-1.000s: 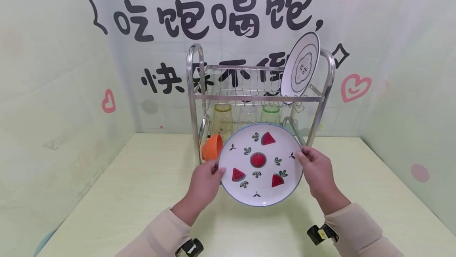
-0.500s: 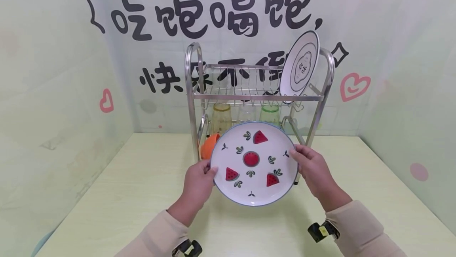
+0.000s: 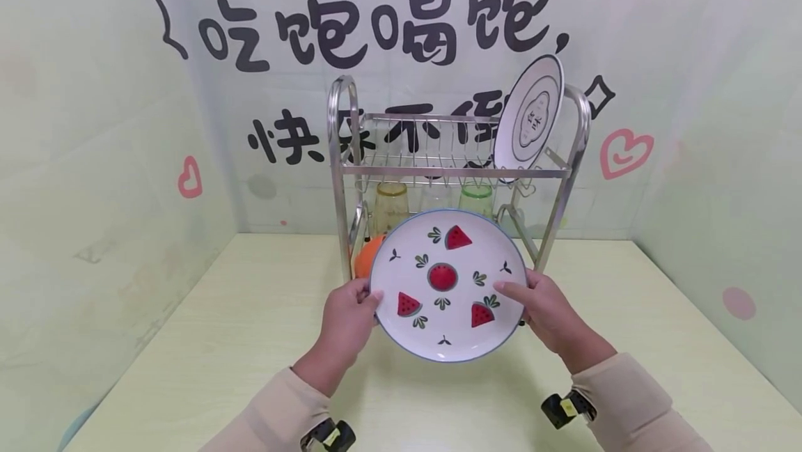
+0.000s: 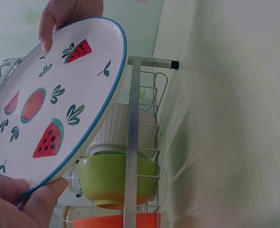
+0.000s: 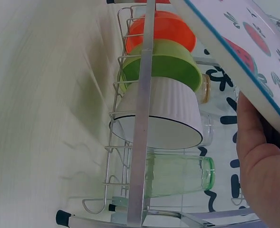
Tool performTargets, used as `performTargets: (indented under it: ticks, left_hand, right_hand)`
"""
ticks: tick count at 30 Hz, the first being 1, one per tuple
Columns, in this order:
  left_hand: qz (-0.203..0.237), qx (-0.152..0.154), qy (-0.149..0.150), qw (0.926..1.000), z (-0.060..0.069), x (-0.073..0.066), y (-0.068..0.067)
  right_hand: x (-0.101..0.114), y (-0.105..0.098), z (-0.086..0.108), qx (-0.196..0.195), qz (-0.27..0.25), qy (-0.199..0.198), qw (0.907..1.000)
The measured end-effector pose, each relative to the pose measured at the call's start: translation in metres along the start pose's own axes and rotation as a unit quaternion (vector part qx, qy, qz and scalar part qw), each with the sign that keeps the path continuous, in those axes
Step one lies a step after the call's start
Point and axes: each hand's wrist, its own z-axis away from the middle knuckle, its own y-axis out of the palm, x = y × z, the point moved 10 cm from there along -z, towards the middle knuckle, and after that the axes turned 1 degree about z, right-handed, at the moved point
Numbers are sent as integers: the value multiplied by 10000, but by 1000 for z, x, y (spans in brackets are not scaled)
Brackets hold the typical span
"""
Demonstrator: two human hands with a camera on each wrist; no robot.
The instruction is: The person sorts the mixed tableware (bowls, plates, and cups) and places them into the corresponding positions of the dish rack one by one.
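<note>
A round white plate [image 3: 443, 326] with a blue rim and painted watermelon slices is held tilted up in front of the rack, clear of the table. The left hand [image 3: 351, 320] pinches its left edge, thumb on the face and fingers behind. At the opposite edge the right hand [image 3: 551, 309] grips it the same way, its thumb lying farther over the face. Behind the plate stands a two-tier metal dish rack [image 3: 451, 173]. On its upper tier a white plate with dark rings [image 3: 531, 114] leans at the right end.
The lower tier holds an orange bowl [image 5: 161, 31], a green bowl [image 5: 163, 61], a white ribbed bowl [image 5: 163, 109], and several glasses, including a green glass [image 3: 476, 201] and a yellowish glass [image 3: 391, 208]. The pale table [image 3: 250, 368] meets patterned cloth walls.
The watermelon plate has shifted a little left and slightly up, covering more of the orange bowl. The right thumb has slid farther inward over the plate's face. Both hands still hold it.
</note>
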Motion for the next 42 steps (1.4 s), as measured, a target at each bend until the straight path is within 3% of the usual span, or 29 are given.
performTargets:
  ticks: [9, 25, 42]
  left_hand:
    - [301, 65, 25, 9995, 0, -4, -1]
    - [370, 153, 80, 9992, 0, -13, -4]
    - [479, 455, 235, 9975, -1, -23, -4]
  right_hand:
    - [7, 3, 2, 44, 78, -170, 9998]
    - [29, 5, 10, 25, 451, -506, 9977]
    - [37, 3, 19, -489, 525, -464, 9963]
